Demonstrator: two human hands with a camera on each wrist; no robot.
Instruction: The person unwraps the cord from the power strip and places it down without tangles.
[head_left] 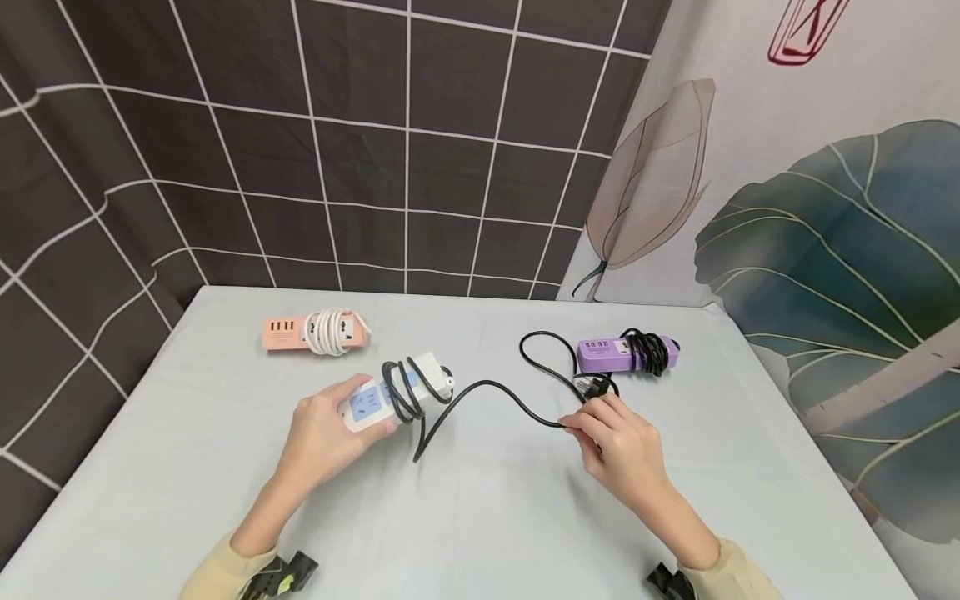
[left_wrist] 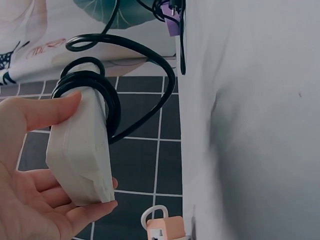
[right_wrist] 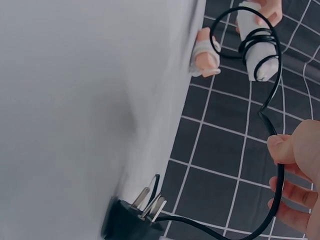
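My left hand [head_left: 321, 433] grips a white power strip [head_left: 431, 371] with blue socket faces, raised and tilted over the table. Several turns of its black cord [head_left: 487, 383] are wrapped round the strip's far half. From there the cord runs loosely to the right, where my right hand [head_left: 622, 446] pinches it between thumb and fingers. Beyond that hand lies a black plug [right_wrist: 132, 220] with bare metal prongs, close to a purple power strip [head_left: 596, 356]. In the left wrist view, thumb and fingers span the sides of the white strip [left_wrist: 80, 150].
At the back left of the white table [head_left: 480, 533] lies an orange power strip [head_left: 281, 333] wrapped in white cord. The purple strip at the back right carries bundled black cord [head_left: 651, 352]. A dark gridded curtain [head_left: 360, 167] and a leaf-patterned cloth [head_left: 840, 250] stand behind.
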